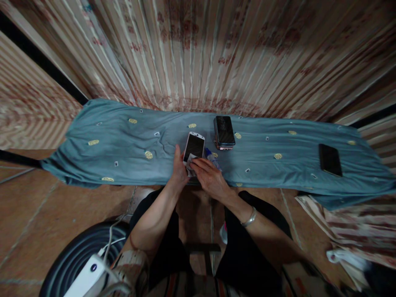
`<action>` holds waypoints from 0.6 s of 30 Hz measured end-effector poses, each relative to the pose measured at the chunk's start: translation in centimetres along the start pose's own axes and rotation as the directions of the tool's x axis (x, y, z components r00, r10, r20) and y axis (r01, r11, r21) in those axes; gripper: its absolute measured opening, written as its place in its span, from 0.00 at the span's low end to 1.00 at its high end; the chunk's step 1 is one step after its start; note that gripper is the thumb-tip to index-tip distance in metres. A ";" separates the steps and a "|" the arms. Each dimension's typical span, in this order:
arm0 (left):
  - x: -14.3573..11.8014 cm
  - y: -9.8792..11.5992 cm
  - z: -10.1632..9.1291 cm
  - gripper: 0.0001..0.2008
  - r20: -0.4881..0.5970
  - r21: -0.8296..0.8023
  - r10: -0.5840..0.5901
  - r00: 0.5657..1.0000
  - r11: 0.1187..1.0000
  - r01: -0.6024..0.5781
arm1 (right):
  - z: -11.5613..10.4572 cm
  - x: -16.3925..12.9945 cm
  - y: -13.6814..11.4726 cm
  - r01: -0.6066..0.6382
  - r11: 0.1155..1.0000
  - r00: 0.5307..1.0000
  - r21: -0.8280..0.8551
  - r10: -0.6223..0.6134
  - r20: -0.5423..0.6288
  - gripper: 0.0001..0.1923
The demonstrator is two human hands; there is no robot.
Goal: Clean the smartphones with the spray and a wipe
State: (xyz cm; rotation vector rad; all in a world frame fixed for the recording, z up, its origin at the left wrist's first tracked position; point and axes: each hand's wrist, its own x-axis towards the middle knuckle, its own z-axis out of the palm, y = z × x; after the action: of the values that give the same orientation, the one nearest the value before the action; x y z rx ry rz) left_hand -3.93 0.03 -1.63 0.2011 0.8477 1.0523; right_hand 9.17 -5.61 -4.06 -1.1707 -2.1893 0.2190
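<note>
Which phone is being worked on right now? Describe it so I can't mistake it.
On the blue cloth, look at its middle near edge, where both hands meet. The white-framed phone lies there, left of a stack of dark phones; it alone has a white border.

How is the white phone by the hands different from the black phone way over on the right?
The white phone has a white frame; the black phone is all dark. The left hand steadies the white phone while the right hand presses a small cloth on it; the black phone lies alone, untouched. Both lie flat, screens dark, on the blue cloth.
</note>
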 end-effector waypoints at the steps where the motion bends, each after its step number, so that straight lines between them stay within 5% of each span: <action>1: 0.1 0.0 -0.1 0.33 -0.008 -0.013 -0.006 1.000 1.000 0.006 | -0.1 0.0 0.2 0.000 1.000 1.000 -0.003 0.000 -0.004 0.23; 18: -0.2 -1.2 0.5 0.34 0.102 -0.003 0.009 0.995 1.000 -0.008 | -1.6 0.6 5.0 -0.143 0.990 0.981 -0.021 0.139 -0.132 0.21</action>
State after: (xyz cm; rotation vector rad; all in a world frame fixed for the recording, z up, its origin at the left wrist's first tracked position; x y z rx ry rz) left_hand -2.79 -0.64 -1.88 0.2546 0.7534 1.0423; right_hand 13.32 -2.36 -4.66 -1.3212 -2.0055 0.1642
